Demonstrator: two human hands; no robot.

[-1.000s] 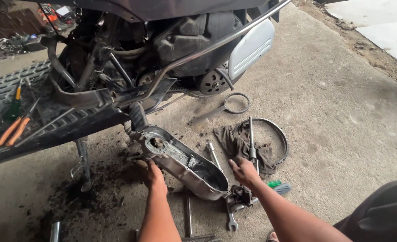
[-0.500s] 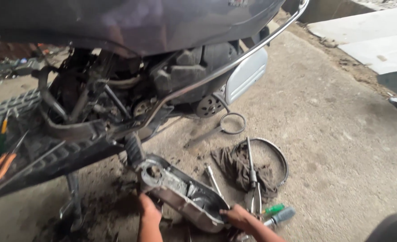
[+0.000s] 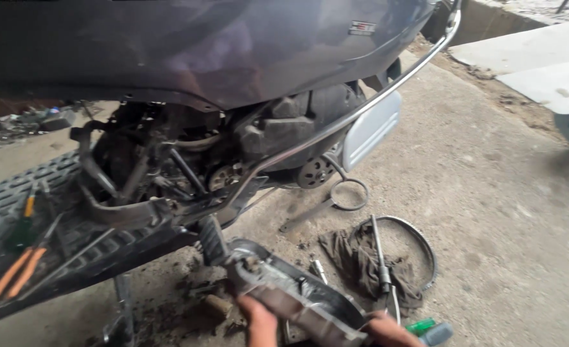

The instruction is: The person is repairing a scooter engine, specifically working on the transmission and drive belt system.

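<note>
a grey scooter [image 3: 220, 58] fills the upper part of the view, well above and beyond the fingers, its side panel off so the greasy engine [image 3: 188, 167] sits bare for work. its ridged footboard [image 3: 53, 212] runs off to the left of the left hand and serves as a shelf, with orange-handled pliers [image 3: 13, 273] lying on it. the concrete floor [image 3: 509, 212] spreads to the right of both hands. the metal engine cover [image 3: 297, 292], long and dirty, lies tilted between scooter and floor, right at the fingertips; both hands grip it from below, likely because it is too long to steady with one. the left hand [image 3: 259, 321] has its fingers wrapped on the cover's near edge; the right hand [image 3: 390, 331] clasps the cover's right end, though its fingers are mostly cut off by the frame. just beyond the right hand a dark rag [image 3: 361, 263] lies inside a rubber belt [image 3: 426, 250], with a long wrench [image 3: 381, 263] on it, kept within reach. a green-handled screwdriver [image 3: 426, 329] lies just right of that hand.
</note>
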